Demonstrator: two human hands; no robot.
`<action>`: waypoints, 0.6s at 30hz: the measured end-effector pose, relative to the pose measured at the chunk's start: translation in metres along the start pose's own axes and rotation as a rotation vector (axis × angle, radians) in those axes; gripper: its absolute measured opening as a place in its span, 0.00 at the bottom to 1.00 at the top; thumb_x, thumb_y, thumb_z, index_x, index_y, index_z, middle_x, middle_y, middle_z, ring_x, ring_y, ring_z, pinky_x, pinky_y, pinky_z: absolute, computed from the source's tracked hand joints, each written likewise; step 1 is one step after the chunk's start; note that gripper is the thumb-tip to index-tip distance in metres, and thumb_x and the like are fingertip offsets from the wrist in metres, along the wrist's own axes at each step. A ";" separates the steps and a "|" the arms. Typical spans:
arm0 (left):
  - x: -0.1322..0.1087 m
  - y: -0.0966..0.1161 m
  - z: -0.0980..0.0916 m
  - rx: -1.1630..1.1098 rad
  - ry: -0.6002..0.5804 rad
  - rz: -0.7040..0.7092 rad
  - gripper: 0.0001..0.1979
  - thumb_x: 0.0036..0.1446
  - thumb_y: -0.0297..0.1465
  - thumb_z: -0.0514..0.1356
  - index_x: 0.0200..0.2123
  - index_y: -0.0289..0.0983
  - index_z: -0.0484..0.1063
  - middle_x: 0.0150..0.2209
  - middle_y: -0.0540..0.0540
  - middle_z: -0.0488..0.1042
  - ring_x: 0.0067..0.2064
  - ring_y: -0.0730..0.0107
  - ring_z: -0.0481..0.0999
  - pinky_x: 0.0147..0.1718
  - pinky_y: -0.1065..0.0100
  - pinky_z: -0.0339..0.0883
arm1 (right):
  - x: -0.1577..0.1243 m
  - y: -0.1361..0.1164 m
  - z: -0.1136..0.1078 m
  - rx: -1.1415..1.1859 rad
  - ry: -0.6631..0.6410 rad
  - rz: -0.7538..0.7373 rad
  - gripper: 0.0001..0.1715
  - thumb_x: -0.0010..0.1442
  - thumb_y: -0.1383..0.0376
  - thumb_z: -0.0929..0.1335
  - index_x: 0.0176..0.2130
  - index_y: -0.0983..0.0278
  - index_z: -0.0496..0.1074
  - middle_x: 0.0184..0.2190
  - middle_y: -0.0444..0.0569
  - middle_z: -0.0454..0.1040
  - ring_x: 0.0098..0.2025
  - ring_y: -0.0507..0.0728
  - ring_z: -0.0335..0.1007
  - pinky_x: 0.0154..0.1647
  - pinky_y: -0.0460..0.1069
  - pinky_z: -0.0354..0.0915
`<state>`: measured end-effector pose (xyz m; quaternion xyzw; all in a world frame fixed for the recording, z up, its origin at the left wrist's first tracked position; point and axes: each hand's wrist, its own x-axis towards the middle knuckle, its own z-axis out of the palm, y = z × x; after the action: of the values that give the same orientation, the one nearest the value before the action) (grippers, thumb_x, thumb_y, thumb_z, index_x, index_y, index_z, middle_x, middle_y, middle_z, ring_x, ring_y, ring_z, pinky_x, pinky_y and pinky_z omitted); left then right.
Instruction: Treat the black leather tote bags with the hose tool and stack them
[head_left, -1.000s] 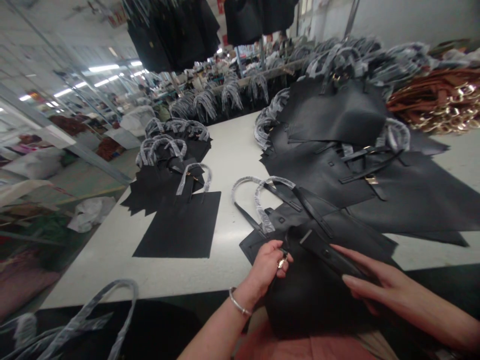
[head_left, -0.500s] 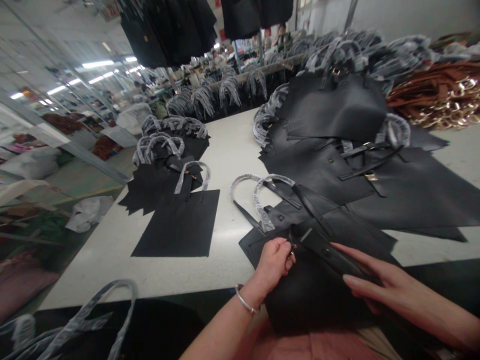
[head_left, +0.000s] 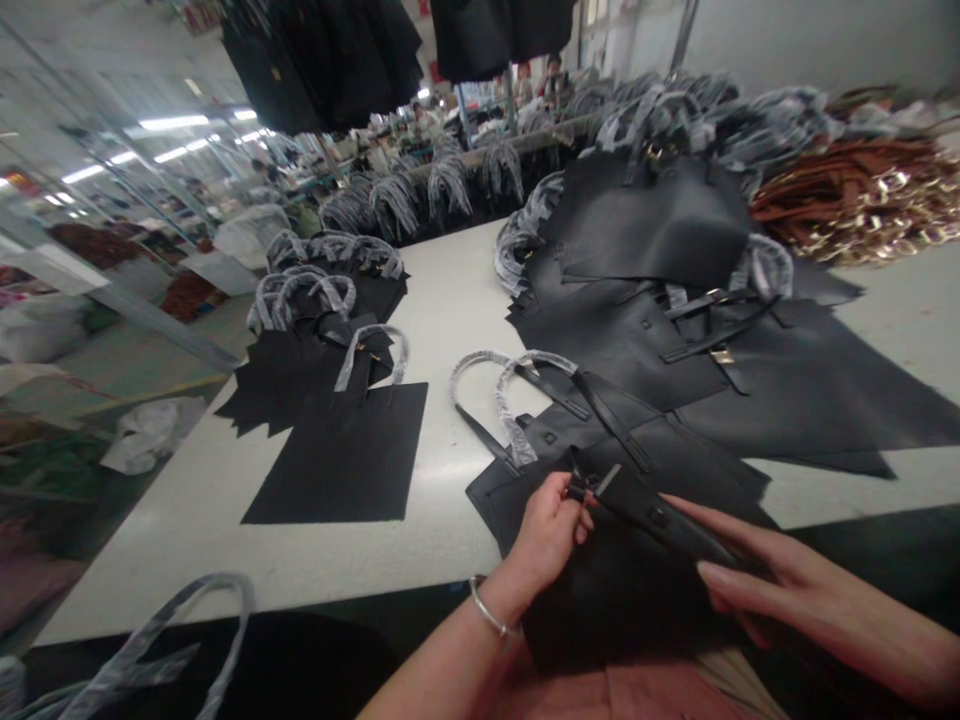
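Yo, my left hand (head_left: 547, 533) has its fingers (head_left: 570, 510) pinching a small dark metal buckle (head_left: 578, 487) on a black leather tote bag (head_left: 622, 600), lying half off a white counter (head_left: 225, 560), while my right hand (head_left: 780, 580) rests flat, fingers together, on its black leather strap (head_left: 660, 525).

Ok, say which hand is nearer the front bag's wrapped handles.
Left: the left hand is just below the wrapped handles; the right hand lies farther off, to their right.

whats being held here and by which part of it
The left hand pinches the black leather strap of a tote at its small metal fitting; the right hand lies along that strap, its hold unclear.
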<state>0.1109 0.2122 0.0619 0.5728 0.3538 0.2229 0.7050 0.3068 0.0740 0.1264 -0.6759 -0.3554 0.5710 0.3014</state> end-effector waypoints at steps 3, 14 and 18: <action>0.000 -0.004 0.002 0.073 -0.038 0.040 0.10 0.59 0.30 0.51 0.41 0.35 0.69 0.28 0.50 0.70 0.26 0.76 0.65 0.26 0.73 0.58 | 0.000 -0.004 0.003 0.038 -0.089 0.027 0.49 0.55 0.43 0.69 0.67 0.58 0.56 0.24 0.43 0.71 0.23 0.53 0.64 0.22 0.46 0.60; 0.001 0.000 0.010 -0.119 -0.090 -0.067 0.11 0.56 0.32 0.56 0.38 0.31 0.71 0.29 0.45 0.73 0.24 0.77 0.64 0.23 0.74 0.55 | 0.013 -0.016 0.001 0.132 -0.071 0.047 0.49 0.55 0.45 0.70 0.68 0.58 0.54 0.25 0.42 0.72 0.21 0.51 0.65 0.21 0.44 0.58; 0.003 -0.006 0.010 -0.035 -0.090 -0.055 0.10 0.58 0.34 0.55 0.37 0.33 0.71 0.29 0.46 0.73 0.24 0.76 0.64 0.23 0.74 0.56 | 0.012 -0.013 0.005 0.106 -0.099 0.063 0.48 0.55 0.44 0.70 0.67 0.58 0.57 0.25 0.42 0.71 0.21 0.51 0.65 0.21 0.45 0.57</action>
<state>0.1193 0.2062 0.0560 0.5598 0.3334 0.1838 0.7360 0.3016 0.0909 0.1293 -0.6407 -0.3176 0.6310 0.3008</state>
